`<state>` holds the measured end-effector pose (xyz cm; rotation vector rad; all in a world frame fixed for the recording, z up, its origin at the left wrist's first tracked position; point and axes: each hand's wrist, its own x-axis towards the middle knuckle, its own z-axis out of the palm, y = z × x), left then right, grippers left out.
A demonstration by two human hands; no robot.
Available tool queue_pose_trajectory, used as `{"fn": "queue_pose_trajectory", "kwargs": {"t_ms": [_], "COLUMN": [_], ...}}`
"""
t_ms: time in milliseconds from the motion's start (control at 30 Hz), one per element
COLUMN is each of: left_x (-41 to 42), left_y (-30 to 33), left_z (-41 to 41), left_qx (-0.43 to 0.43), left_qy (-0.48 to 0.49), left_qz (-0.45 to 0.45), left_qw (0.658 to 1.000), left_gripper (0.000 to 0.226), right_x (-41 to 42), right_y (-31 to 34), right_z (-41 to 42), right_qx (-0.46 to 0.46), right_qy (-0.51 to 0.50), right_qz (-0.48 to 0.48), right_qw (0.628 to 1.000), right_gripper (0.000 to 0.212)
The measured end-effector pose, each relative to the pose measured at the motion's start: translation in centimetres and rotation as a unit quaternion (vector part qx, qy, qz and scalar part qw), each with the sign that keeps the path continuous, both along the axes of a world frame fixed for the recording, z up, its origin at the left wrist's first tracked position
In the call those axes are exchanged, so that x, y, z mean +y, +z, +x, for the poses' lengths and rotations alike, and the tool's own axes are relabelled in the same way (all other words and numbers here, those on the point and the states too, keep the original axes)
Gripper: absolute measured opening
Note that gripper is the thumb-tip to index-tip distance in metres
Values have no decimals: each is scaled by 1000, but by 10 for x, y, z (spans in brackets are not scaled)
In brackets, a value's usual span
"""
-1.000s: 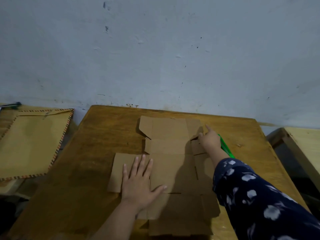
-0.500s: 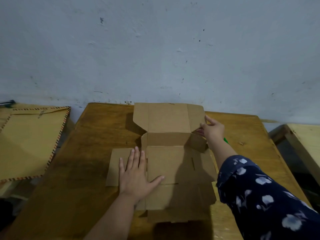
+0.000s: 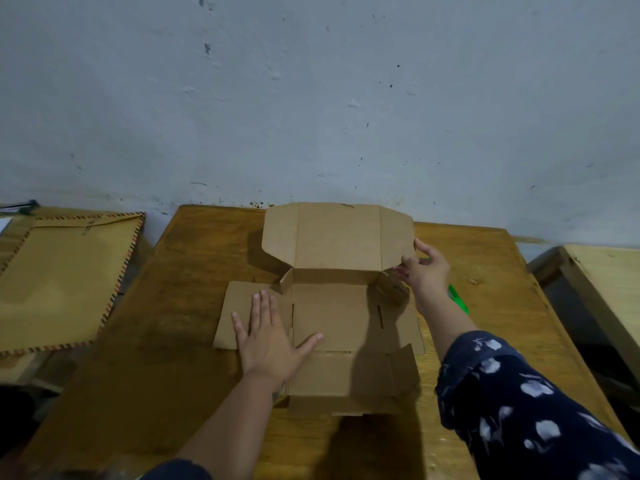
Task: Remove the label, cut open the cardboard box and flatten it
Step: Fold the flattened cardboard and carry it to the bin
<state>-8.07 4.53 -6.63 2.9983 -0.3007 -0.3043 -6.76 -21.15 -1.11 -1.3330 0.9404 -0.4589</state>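
A brown cardboard box (image 3: 332, 320), unfolded into panels, lies on the wooden table (image 3: 180, 306). Its far lid panel (image 3: 337, 237) stands raised, tilted back toward the wall. My left hand (image 3: 268, 336) presses flat, fingers spread, on the left side panel and the base. At the lid's right edge my right hand (image 3: 424, 270) has its fingers apart, fingertips touching the right flap. A green tool (image 3: 459, 299) lies on the table just behind my right wrist, mostly hidden by it.
A large brown envelope with a striped border (image 3: 62, 282) lies on a surface to the left. A pale wooden table (image 3: 602, 282) stands at the right. The grey wall (image 3: 311, 98) rises directly behind the table's far edge.
The far lid panel, flat one second ago, has swung up and stands raised. My right hand rose along its right edge. My left hand stayed pressed on the cardboard.
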Motion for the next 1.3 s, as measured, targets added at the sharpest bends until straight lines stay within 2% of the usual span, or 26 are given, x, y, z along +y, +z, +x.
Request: {"fn": "queue_pose_trajectory", "kwargs": {"t_ms": [167, 367, 700, 900, 967, 1033, 1100, 1200, 1233, 1300], "left_x": [18, 47, 32, 24, 26, 25, 19, 4, -1, -11], "left_y": [7, 4, -2, -2, -1, 7, 22, 58, 70, 85], "left_z": [-16, -42, -29, -10, -8, -1, 15, 55, 68, 90], "left_qx": [9, 32, 54, 70, 70, 33, -64, -217, -234, -215], "left_qy": [-29, -69, -14, -9, 7, 43, 54, 11, -16, -87], "left_qz": [20, 40, 11, -3, -36, -100, -157, -197, -192, -152], "left_qw": [999, 996, 998, 998, 997, 994, 984, 956, 953, 961], "left_gripper": [115, 119, 126, 124, 123, 116, 104, 78, 70, 59], "right_x": [4, 8, 20, 25, 25, 24, 25, 27, 28, 30], "right_y": [-5, 1, 5, -6, -9, -10, -10, -14, -16, -19], "right_z": [-3, -5, -13, -23, -24, -23, -23, -24, -24, -26], "right_qx": [14, 13, -8, 17, 26, 30, 40, 48, 48, 44], "right_qy": [-19, -12, 21, 22, 14, 13, 17, 12, 8, 1], "right_qz": [-21, -16, -3, -60, -74, -80, -89, -100, -102, -99], "right_qw": [1000, 1000, 1000, 998, 997, 996, 995, 994, 994, 994], "right_gripper": [40, 44, 44, 32, 30, 29, 29, 29, 29, 28]}}
